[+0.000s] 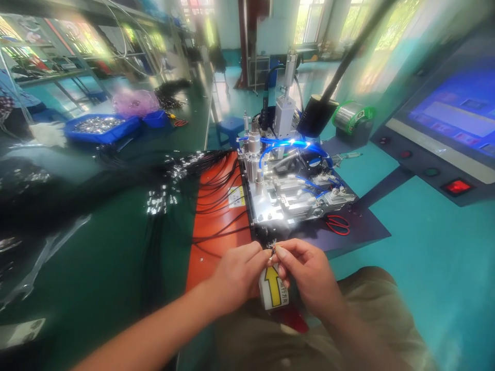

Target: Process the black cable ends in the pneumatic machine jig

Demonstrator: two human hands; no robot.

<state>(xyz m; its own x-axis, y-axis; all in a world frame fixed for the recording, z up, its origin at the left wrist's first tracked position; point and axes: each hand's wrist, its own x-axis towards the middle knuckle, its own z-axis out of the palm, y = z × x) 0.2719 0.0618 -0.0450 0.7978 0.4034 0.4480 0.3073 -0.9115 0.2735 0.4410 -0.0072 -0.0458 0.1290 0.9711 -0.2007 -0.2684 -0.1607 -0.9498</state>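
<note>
My left hand (240, 273) and my right hand (307, 270) meet at the near end of a metal machine (290, 196). Between the pinched fingertips of both is a small metal and dark piece (273, 246), too small to make out fully. Just below the fingers shows a white label with a yellow arrow (273, 286). Black cables (216, 206) with shiny metal ends run across the orange surface (209, 268) to the left of the machine.
Red-handled scissors (338, 224) lie right of the machine. A solder spool (350, 117) stands behind, and a screen (456, 113) is at the right. On the green table are a wrench (46, 257) and a blue tray (102, 135) of metal parts. A white-gloved hand (48, 134) is far left.
</note>
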